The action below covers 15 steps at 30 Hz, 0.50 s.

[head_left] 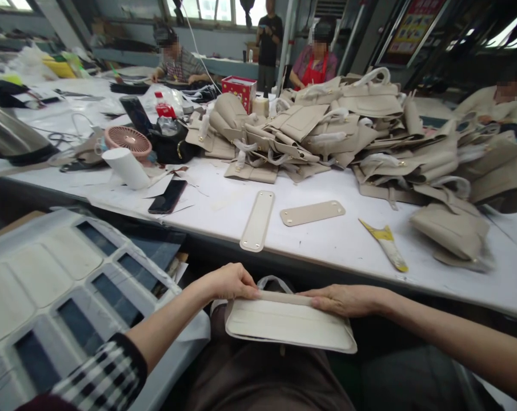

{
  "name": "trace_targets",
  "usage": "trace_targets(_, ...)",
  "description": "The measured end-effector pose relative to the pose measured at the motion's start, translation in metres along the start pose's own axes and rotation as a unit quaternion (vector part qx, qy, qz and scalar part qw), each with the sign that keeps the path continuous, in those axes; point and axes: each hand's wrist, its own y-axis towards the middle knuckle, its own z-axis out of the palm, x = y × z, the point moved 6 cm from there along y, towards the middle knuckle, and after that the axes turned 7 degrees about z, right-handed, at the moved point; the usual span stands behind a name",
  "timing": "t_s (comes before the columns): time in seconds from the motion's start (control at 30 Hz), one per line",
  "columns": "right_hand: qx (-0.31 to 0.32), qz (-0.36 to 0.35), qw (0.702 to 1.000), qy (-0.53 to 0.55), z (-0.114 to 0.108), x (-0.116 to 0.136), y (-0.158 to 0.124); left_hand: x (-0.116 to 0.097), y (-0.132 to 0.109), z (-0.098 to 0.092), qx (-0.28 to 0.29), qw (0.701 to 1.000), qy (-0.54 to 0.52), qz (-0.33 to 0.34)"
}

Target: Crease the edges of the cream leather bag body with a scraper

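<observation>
A flat beige bag piece [289, 325] lies across my lap, below the table's front edge. My left hand [230, 281] grips its upper left edge, fingers curled and pinched on the rim. My right hand [346, 299] rests on the upper right edge, fingers pressed together along it. A pale strap loop [272, 281] rises between my hands. On the white table [224, 208] just beyond lie two beige oblong base panels [257, 220] [312, 212].
A big heap of beige bags [369, 134] fills the table's middle and right. A yellow tube [387, 244], a black phone [168, 197], a white cup [125, 166] and a pink fan [127, 140] lie nearby. A tray of panels [65, 279] sits left. People work at the far side.
</observation>
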Motion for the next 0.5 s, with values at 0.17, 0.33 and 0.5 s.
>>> trace_targets(0.17, -0.041, 0.009, 0.999, -0.002, 0.004, 0.008, 0.015, -0.001, 0.006, 0.001, -0.006, 0.999, 0.048, -0.005)
trace_targets(0.33, -0.149, -0.007, 0.965, 0.217, -0.001, 0.009, 0.029, -0.011, 0.006, -0.001, -0.034, 0.995, 0.092, -0.002)
trace_targets(0.5, -0.353, -0.022, 0.819, 0.451, 0.0, -0.043, 0.012, -0.05, -0.014, 0.011, -0.17, 0.968, 0.138, 0.123)
